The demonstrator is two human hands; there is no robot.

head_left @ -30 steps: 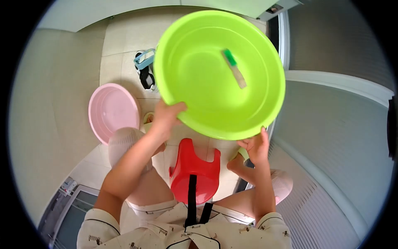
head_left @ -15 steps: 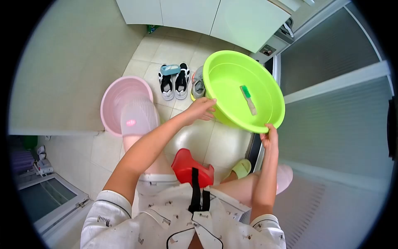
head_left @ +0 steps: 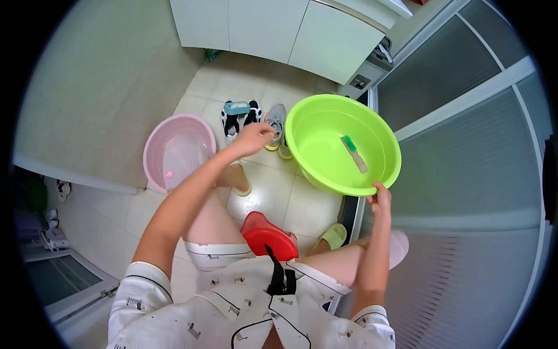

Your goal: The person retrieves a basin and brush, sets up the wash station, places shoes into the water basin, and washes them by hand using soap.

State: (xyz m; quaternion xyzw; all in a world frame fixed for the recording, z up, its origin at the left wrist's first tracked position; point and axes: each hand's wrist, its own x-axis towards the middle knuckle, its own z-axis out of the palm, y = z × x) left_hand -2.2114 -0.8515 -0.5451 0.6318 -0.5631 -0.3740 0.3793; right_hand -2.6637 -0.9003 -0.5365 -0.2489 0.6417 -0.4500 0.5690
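Note:
My right hand (head_left: 381,199) grips the near rim of a large lime-green basin (head_left: 317,160), fingers wrapped around its edge. Inside the basin lies a scrub brush (head_left: 355,156) with green bristles and a pale handle. My left hand (head_left: 254,139) is off the basin, over the floor beside a pair of grey sneakers (head_left: 275,116) with yellow soles. Its fingers are loosely bent and appear to hold nothing. Just beyond that hand stand black-and-white sneakers (head_left: 230,123), with a light blue object (head_left: 236,108) lying across them. My forearm and hand cover part of the shoes.
On the left stands a pink basin (head_left: 152,142) with a ridged washboard (head_left: 189,154) in it. A red plastic stool (head_left: 270,235) is between my legs. Green slippers (head_left: 333,237) are on my feet. White cabinets (head_left: 261,29) line the back; a frosted sliding door (head_left: 465,168) stands right.
My left hand has left the green basin's rim and moved left towards the shoes. My right hand keeps its hold on the rim. The view has shifted slightly.

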